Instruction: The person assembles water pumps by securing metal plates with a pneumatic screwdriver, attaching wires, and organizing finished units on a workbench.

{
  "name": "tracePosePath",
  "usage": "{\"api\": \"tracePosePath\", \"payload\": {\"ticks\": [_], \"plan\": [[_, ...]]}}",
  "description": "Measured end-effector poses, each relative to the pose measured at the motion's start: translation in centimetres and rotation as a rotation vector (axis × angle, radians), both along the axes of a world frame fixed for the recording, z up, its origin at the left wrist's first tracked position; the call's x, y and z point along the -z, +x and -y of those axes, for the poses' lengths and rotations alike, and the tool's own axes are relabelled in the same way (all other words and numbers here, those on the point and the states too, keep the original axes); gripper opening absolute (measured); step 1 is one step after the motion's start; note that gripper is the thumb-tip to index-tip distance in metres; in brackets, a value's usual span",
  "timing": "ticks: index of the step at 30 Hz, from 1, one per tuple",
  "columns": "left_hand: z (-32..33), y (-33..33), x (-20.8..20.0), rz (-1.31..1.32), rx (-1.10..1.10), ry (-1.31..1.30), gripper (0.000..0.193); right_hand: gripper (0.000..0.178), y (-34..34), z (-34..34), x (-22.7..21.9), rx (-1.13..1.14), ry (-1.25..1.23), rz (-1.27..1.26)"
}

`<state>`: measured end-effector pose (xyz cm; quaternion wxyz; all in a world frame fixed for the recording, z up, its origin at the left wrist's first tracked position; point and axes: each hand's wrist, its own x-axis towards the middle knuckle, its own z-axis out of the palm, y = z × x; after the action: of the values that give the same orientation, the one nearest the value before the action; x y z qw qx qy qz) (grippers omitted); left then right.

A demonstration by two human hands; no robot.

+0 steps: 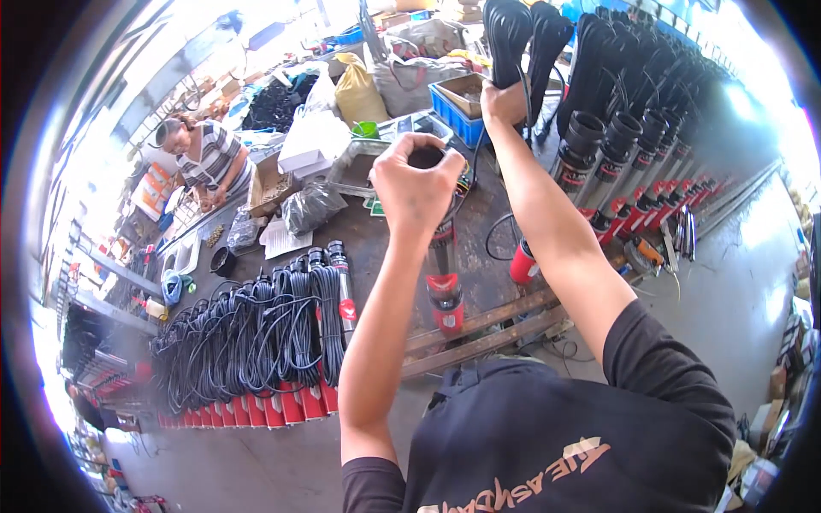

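Note:
My left hand [414, 184] is closed around the black top of a submersible pump, whose metal body [441, 256] and red base stand upright near the table's edge. My fingers partly cover its open round mouth. Farther out and to the right, my right hand [505, 104] grips the lower end of a bundled coil of black cable [508, 34]. A strand of cable runs down from that coil toward the pump. Right beside it hangs another cable coil [547, 38]. Under my right forearm a red pump base [523, 263] shows, the rest of it hidden.
On the right stand rows of upright pumps [617, 141] with coiled cables. Several cable-wrapped pumps [282, 329] lie at the left. A blue bin [462, 126], a black plastic bag [312, 208] and a yellow sack [360, 88] are farther back. Another person [208, 158] works at the far left.

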<state>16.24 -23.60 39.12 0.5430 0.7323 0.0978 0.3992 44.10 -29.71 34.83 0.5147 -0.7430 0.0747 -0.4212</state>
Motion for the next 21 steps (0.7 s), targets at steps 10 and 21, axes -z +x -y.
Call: {"api": "tracePosePath", "payload": {"ticks": [10, 21], "plan": [[0.9, -2.9, 0.9, 0.038, -0.056, -0.028, 0.021, 0.038, -8.2, 2.9, -10.9, -0.233, -0.245, 0.312], [3.6, -14.4, 2.5, 0.268, 0.199, 0.303, 0.022, 0.056, -12.6, 3.1, 7.1, -0.869, -1.355, -0.301]]}}
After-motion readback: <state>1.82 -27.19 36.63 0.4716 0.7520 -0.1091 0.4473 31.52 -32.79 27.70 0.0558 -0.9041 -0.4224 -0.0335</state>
